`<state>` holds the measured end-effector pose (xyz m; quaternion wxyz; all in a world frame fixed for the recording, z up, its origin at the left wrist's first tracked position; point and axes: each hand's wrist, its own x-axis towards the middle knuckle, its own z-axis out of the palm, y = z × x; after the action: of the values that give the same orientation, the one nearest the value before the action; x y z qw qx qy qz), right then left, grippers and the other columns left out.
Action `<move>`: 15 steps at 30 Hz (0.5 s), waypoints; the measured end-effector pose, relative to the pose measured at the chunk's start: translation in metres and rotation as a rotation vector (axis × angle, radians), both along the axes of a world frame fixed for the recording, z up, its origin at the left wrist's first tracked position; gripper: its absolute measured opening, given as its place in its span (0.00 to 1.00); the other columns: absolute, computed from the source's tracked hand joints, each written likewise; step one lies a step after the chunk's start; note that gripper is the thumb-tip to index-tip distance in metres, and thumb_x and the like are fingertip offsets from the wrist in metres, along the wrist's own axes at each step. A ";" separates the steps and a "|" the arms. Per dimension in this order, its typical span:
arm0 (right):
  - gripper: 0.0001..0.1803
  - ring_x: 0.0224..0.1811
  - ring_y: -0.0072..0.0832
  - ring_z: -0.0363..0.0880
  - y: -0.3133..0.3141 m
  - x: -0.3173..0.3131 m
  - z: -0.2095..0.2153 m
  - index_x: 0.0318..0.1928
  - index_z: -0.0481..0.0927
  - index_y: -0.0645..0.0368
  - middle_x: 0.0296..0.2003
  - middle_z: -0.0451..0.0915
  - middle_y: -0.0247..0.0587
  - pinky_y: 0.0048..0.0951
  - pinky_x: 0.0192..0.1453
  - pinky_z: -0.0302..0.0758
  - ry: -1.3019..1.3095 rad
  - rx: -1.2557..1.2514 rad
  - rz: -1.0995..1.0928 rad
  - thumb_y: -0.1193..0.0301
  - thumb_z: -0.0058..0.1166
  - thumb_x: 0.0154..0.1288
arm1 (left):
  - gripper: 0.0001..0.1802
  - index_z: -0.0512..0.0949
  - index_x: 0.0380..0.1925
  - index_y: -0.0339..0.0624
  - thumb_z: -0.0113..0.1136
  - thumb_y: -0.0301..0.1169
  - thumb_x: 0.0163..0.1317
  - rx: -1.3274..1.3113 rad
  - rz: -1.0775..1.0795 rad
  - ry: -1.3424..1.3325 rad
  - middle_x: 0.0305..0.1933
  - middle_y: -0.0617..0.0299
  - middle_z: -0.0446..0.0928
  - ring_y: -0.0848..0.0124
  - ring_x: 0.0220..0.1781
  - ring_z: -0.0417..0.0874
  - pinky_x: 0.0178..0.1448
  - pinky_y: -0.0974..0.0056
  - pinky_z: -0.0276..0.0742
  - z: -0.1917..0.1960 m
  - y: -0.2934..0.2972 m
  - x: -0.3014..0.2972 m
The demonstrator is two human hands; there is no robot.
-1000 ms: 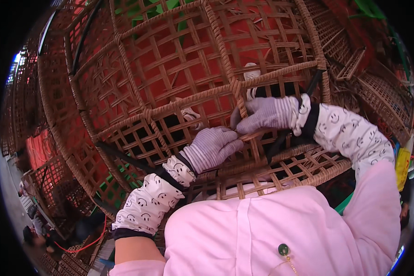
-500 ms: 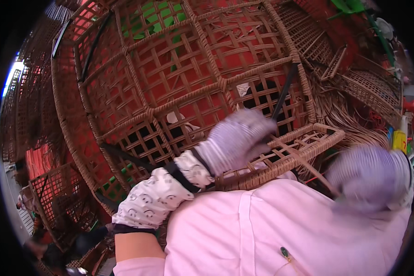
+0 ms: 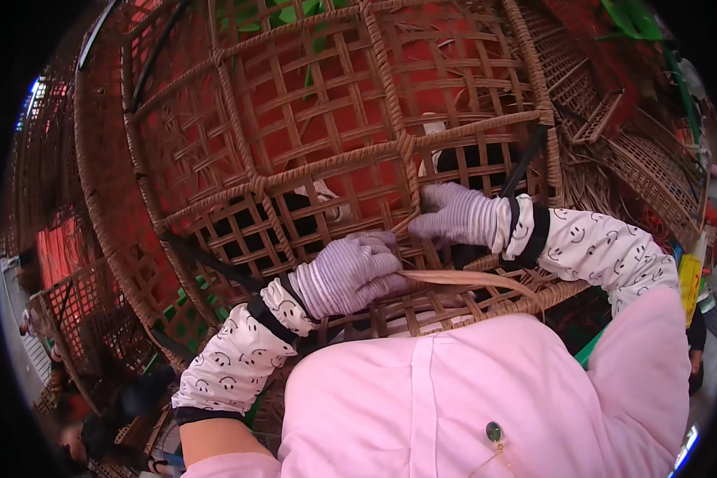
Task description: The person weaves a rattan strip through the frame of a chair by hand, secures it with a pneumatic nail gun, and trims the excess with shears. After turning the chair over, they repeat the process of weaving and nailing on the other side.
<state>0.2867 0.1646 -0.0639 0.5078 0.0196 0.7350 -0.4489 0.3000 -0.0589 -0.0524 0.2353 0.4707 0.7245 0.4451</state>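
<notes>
A large wicker frame [image 3: 327, 159] of woven rattan lattice fills most of the view, its open squares showing red behind them and its thicker wrapped ribs crossing near the middle; the left hand [image 3: 350, 273], in a striped grey glove with a smiley-patterned sleeve, is closed around a flat pale rattan strip [image 3: 470, 279], which runs out from the fist toward the right, just above the frame's lower rim; the right hand [image 3: 458, 217], gloved the same way, presses against the lattice just right of the central rib, fingers curled into the weave, though whether it actually pinches a strand cannot be told; the two hands sit near each other, the left one lower; a black bar [image 3: 526, 159] stands slanted behind the lattice above the right wrist; more woven rattan pieces [image 3: 637, 159] are heaped at the right; a pink garment [image 3: 486, 398] covers the lower part of the picture.
</notes>
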 end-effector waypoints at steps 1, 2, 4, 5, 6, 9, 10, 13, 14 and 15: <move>0.24 0.38 0.22 0.75 0.001 0.001 -0.004 0.50 0.71 0.61 0.37 0.78 0.38 0.22 0.37 0.75 -0.130 -0.126 -0.176 0.62 0.57 0.55 | 0.10 0.72 0.21 0.38 0.57 0.31 0.55 -0.059 0.001 -0.039 0.24 0.49 0.72 0.52 0.35 0.75 0.48 0.54 0.72 -0.004 -0.002 -0.002; 0.24 0.38 0.22 0.75 -0.001 0.003 -0.006 0.50 0.71 0.61 0.37 0.78 0.38 0.22 0.37 0.75 -0.140 -0.133 -0.163 0.62 0.57 0.55 | 0.12 0.70 0.20 0.38 0.56 0.33 0.56 -0.087 0.009 -0.057 0.25 0.49 0.71 0.51 0.34 0.75 0.46 0.55 0.72 -0.013 -0.003 -0.002; 0.20 0.28 0.23 0.75 -0.003 0.007 -0.010 0.44 0.77 0.59 0.30 0.78 0.35 0.23 0.31 0.74 -0.164 -0.357 -0.327 0.61 0.59 0.54 | 0.12 0.72 0.23 0.38 0.53 0.36 0.58 -0.211 0.008 -0.091 0.27 0.49 0.73 0.51 0.36 0.75 0.45 0.54 0.72 -0.023 0.001 0.000; 0.20 0.28 0.23 0.75 -0.003 0.002 -0.008 0.44 0.77 0.59 0.30 0.78 0.35 0.23 0.31 0.74 -0.169 -0.359 -0.336 0.61 0.59 0.54 | 0.14 0.74 0.26 0.39 0.51 0.39 0.60 -0.321 -0.023 -0.115 0.29 0.49 0.75 0.51 0.38 0.76 0.43 0.54 0.73 -0.024 0.006 0.000; 0.20 0.27 0.23 0.75 -0.005 -0.008 -0.004 0.44 0.77 0.58 0.29 0.78 0.33 0.22 0.31 0.74 -0.237 -0.331 -0.159 0.61 0.59 0.54 | 0.14 0.74 0.27 0.39 0.51 0.39 0.60 -0.273 0.015 -0.073 0.31 0.49 0.75 0.51 0.37 0.76 0.42 0.54 0.73 -0.024 0.008 0.003; 0.20 0.26 0.24 0.75 -0.005 -0.019 -0.008 0.43 0.79 0.56 0.26 0.77 0.34 0.25 0.31 0.74 -0.294 -0.356 0.004 0.57 0.57 0.54 | 0.10 0.74 0.28 0.38 0.55 0.34 0.57 -0.245 -0.020 -0.083 0.31 0.50 0.74 0.52 0.36 0.75 0.42 0.56 0.72 -0.024 0.010 0.002; 0.19 0.27 0.24 0.75 -0.001 -0.024 -0.005 0.40 0.79 0.58 0.26 0.78 0.36 0.26 0.32 0.73 -0.181 -0.168 0.147 0.57 0.57 0.55 | 0.10 0.74 0.28 0.38 0.55 0.34 0.57 -0.244 -0.025 -0.077 0.31 0.50 0.74 0.52 0.36 0.75 0.42 0.56 0.72 -0.022 0.010 0.001; 0.25 0.31 0.42 0.76 -0.008 -0.037 0.046 0.31 0.80 0.62 0.29 0.78 0.48 0.38 0.37 0.73 0.164 0.456 0.661 0.48 0.54 0.55 | 0.08 0.75 0.33 0.38 0.56 0.29 0.54 -0.119 -0.027 -0.062 0.33 0.51 0.75 0.53 0.38 0.77 0.46 0.57 0.73 -0.009 0.004 -0.005; 0.23 0.35 0.41 0.76 0.000 -0.028 0.051 0.28 0.80 0.62 0.31 0.77 0.46 0.37 0.40 0.73 0.392 0.527 0.690 0.50 0.56 0.53 | 0.08 0.76 0.34 0.39 0.56 0.27 0.52 -0.146 0.042 0.017 0.35 0.52 0.76 0.54 0.41 0.77 0.48 0.57 0.73 0.001 0.002 -0.011; 0.21 0.40 0.41 0.75 0.011 -0.015 0.058 0.26 0.80 0.61 0.34 0.76 0.44 0.37 0.44 0.73 0.625 0.595 0.721 0.53 0.58 0.50 | 0.10 0.76 0.36 0.39 0.57 0.25 0.51 -0.174 0.118 0.097 0.36 0.53 0.76 0.54 0.43 0.77 0.51 0.57 0.73 0.009 0.002 -0.015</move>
<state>0.2713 0.1753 -0.0062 0.3598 -0.2242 0.9057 -0.0048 0.2848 -0.0573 -0.0437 0.2132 0.4260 0.7974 0.3705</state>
